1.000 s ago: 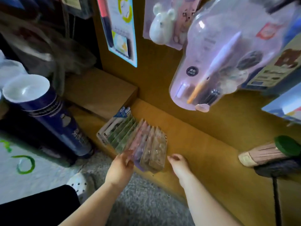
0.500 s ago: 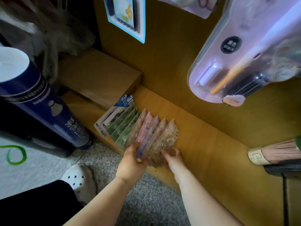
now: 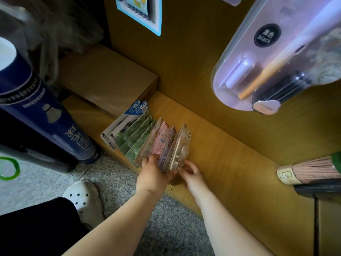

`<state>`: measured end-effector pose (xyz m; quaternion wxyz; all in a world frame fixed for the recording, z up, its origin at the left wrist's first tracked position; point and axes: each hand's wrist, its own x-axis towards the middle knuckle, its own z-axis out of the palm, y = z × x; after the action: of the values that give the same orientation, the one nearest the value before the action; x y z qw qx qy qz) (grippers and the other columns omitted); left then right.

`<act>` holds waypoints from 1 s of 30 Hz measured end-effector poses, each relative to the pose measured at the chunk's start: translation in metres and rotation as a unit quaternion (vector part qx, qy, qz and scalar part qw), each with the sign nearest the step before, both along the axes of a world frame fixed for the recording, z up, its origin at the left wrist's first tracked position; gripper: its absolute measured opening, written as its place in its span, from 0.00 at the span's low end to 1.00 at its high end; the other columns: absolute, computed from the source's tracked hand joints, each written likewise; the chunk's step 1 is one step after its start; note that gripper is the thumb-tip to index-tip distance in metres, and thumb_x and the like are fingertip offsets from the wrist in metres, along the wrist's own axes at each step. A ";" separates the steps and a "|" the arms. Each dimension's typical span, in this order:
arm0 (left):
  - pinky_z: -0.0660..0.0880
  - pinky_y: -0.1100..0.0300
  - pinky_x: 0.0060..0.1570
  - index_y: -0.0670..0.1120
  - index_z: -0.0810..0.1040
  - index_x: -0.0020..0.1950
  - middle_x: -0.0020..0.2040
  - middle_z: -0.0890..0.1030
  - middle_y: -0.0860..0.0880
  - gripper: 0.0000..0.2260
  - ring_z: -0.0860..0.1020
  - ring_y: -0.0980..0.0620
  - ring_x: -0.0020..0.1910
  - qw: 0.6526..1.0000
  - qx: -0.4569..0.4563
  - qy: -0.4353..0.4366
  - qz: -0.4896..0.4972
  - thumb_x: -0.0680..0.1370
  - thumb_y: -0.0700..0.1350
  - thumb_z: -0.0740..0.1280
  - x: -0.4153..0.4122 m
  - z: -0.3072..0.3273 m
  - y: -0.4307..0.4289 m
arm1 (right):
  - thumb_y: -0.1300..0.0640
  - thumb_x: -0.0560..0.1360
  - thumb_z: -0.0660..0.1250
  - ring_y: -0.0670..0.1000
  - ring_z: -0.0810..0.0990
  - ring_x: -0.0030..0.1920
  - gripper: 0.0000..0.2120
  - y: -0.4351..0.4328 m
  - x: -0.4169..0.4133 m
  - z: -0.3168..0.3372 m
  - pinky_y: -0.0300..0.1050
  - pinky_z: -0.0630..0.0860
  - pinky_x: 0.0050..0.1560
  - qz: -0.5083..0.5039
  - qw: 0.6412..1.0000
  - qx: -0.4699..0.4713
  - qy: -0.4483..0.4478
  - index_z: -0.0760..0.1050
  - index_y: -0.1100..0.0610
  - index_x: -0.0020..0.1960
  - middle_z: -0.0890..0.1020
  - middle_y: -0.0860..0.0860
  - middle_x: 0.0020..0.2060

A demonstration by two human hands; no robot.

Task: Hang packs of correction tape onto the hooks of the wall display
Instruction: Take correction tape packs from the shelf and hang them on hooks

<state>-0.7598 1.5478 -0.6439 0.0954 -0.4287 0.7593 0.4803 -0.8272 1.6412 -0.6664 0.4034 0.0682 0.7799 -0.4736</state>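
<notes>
Seen from above, looking down at a low wooden ledge (image 3: 230,163) at the foot of a wooden display wall (image 3: 184,61). A fanned row of packs of correction tape (image 3: 136,137) stands on edge on the ledge, each pack's long axis running from the person away towards the wall. The left hand (image 3: 154,174) has its grip closed round the near ends of the pastel packs (image 3: 166,143) at the right end of the row. The right hand (image 3: 191,175), just beside it, curls its fingertips on the near corner of the outermost pack. Both hands are at the packs, and the left holds more of them. The next move is probably a lift straight up, as the hanging goods are overhead: a clear blister pack with a pen (image 3: 276,58) and a blue-edged card (image 3: 140,13). The hooks themselves cannot be seen. To the left are a cardboard box (image 3: 107,78) and a dark blue tube (image 3: 42,111), and to the right is a brush head (image 3: 310,170). Below are a speckled floor (image 3: 114,178) and a white clog (image 3: 84,198).
</notes>
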 end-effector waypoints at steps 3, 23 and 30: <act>0.73 0.50 0.54 0.43 0.65 0.66 0.65 0.68 0.44 0.27 0.75 0.42 0.58 1.000 -0.010 0.000 0.007 0.71 0.48 0.70 -0.001 -0.002 0.002 | 0.56 0.77 0.62 0.54 0.71 0.65 0.18 0.004 -0.001 0.002 0.44 0.68 0.60 0.017 1.000 0.010 0.003 0.69 0.56 0.66 0.72 0.55 0.66; 0.77 0.50 0.52 0.45 0.65 0.61 0.46 0.78 0.52 0.26 0.80 0.47 0.49 0.991 0.118 0.063 -0.030 0.67 0.43 0.72 0.006 -0.016 0.003 | 0.34 0.58 0.70 0.58 0.71 0.66 0.47 0.001 -0.017 -0.015 0.60 0.67 0.68 -0.076 0.993 -0.059 -0.065 0.60 0.49 0.71 0.70 0.54 0.68; 0.78 0.57 0.50 0.47 0.65 0.65 0.43 0.80 0.56 0.30 0.78 0.59 0.43 0.970 0.206 0.131 0.004 0.66 0.38 0.72 0.015 -0.013 0.007 | 0.41 0.69 0.66 0.56 0.74 0.63 0.32 0.007 -0.013 -0.004 0.55 0.70 0.66 -0.073 0.993 -0.057 -0.078 0.63 0.50 0.70 0.74 0.54 0.65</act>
<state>-0.7448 1.5548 -0.6573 0.0792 -0.3360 0.6479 0.6790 -0.8398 1.6478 -0.6708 0.4308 0.1382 0.7106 -0.5388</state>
